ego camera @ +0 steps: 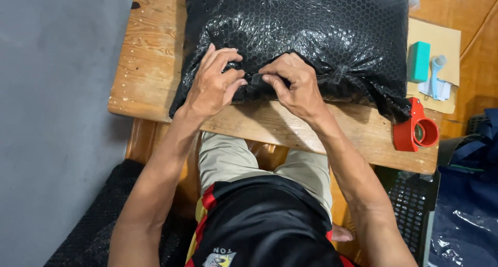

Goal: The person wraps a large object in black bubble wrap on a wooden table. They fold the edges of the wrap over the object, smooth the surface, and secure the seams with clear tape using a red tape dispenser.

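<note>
- Left hand rests on the near edge of a bulky parcel wrapped in black bubble wrap, fingers curled and pinching the wrap
- Right hand, just beside the left, pinches a small fold of the same edge between thumb and fingertips
- The parcel lies on a wooden table, stretching away beyond both hands
- Right of the right hand, well apart: a red tape dispenser; farther off, a teal block on brown cardboard
</note>
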